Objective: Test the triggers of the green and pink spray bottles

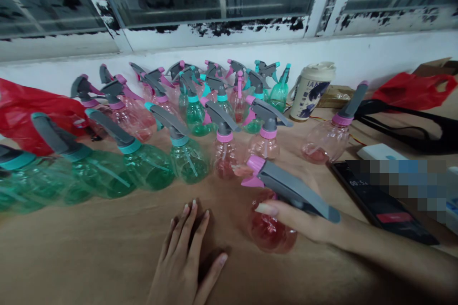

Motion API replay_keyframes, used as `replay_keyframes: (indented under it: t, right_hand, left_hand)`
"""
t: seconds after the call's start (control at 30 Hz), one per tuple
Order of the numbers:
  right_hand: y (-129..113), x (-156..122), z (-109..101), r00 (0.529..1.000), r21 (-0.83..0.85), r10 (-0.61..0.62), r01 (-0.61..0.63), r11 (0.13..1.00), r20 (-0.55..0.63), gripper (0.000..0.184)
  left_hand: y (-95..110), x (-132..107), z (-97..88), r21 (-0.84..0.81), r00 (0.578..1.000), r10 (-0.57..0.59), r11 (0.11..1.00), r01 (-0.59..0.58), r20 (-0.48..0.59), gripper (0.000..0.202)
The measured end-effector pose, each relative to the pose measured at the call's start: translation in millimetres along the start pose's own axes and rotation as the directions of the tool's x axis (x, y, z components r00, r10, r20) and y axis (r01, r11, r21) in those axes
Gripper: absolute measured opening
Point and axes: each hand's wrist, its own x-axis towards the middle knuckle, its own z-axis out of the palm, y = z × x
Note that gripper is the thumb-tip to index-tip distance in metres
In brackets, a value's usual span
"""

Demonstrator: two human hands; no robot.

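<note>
My right hand (291,212) is wrapped round the body of a pink spray bottle (272,238) with a grey and pink trigger head, close to the table's near side. Fingers spread, my left hand (186,248) lies flat on the tabletop to the left of that bottle and holds nothing. Just beyond both hands stand a pink spray bottle (226,155) and a green spray bottle (189,159) with a turquoise collar. Another pink spray bottle (324,138) stands apart on the right. My right fingers are partly hidden behind the held bottle.
Several green and pink spray bottles (123,114) crowd the wooden table (107,248) up to the wall. A white cup (311,93), a phone (379,205) and a black strap (411,119) are on the right. Red plastic bags (36,114) lie at both sides.
</note>
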Motion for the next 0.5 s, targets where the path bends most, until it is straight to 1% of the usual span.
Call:
replay_keyframes:
  t: [0.13, 0.3, 0.4, 0.5]
  right_hand:
    - [-1.7, 0.9, 0.8, 1.000, -0.013, -0.024, 0.024, 1.000, -0.013, 0.020]
    - [-2.4, 0.8, 2.1, 1.000, -0.064, -0.024, 0.022, 0.998, -0.019, 0.008]
    - [-1.6, 1.1, 2.3, 0.999, -0.093, -0.039, 0.039, 0.995, -0.006, 0.007]
    - [-2.0, 3.0, 1.6, 0.998, -0.074, -0.065, 0.066, 0.995, 0.016, 0.008]
  left_hand:
    - [-0.1, 0.1, 1.6, -0.020, 1.000, -0.011, 1.000, 0.011, 0.000, 0.065]
    - [-0.9, -0.4, 1.7, 0.002, 1.000, -0.007, 1.000, 0.007, 0.002, 0.062]
    - [-0.6, -0.3, 1.5, 0.009, 1.000, 0.002, 1.000, -0.002, 0.011, 0.062]
    - [-0.3, -0.3, 0.9, 0.011, 1.000, -0.004, 1.000, 0.004, 0.012, 0.062]
